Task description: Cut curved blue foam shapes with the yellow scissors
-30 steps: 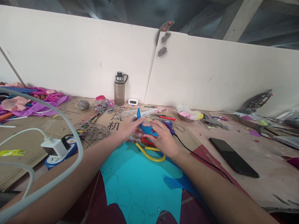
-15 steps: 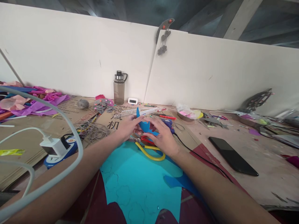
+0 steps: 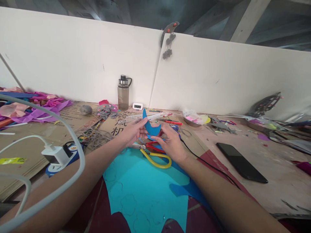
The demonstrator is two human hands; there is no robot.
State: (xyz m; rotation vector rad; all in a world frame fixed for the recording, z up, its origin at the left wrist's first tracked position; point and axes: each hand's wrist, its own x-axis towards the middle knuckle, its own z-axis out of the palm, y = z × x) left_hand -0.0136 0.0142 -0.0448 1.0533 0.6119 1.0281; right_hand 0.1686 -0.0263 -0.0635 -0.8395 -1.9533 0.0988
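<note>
A blue crescent-shaped cutout [image 3: 152, 128] stands tilted between my hands, its pointed tip up. My left hand [image 3: 136, 132] pinches its left side with the thumb and fingers. My right hand [image 3: 171, 142] has its fingers closed on the crescent's right end. A second strip of blue shows under the crescent by my right thumb; whether it is a separate piece I cannot tell. Just below the hands lie scissors with yellow handles [image 3: 160, 165] and a red-handled tool [image 3: 153, 147]. Under them spreads a turquoise sheet [image 3: 145, 191] with drawn flower outlines and cut edges.
A white charger [image 3: 57, 154] in a blue power strip sits left, with a pale cable looping across the front. A bottle [image 3: 123, 95] and small clock [image 3: 137, 106] stand behind. Tangled cord [image 3: 96, 137] lies left; a phone [image 3: 241, 162] and black cable lie right.
The crescent has turned to show its broad face, and more of its curved inner edge is visible. Both hands have shifted slightly around it, still gripping.
</note>
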